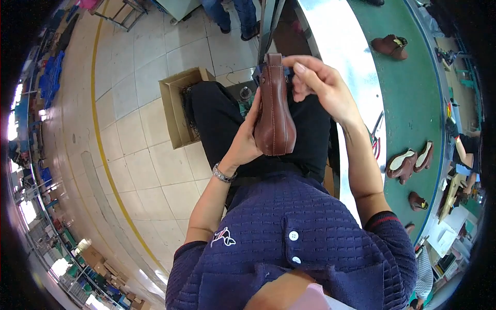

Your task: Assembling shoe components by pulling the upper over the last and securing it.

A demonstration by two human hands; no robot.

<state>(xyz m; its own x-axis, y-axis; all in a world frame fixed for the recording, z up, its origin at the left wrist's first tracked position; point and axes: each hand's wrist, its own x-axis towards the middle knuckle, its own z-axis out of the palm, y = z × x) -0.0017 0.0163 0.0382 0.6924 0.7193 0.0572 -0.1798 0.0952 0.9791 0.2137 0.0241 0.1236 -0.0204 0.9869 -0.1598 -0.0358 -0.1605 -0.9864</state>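
The left hand [245,142] grasps the brown boot [276,116] by its left side, above the black trousers [214,113]. The boot's loop [274,60] points away from the body. The right hand [326,88] is partly curled, its index finger stretched to the loop; whether it pinches the loop, I cannot tell. A box [173,116] with dark contents stands on the floor [139,160], near the left leg. To the right, brown shoes [388,47] lie on the green counter [408,103].
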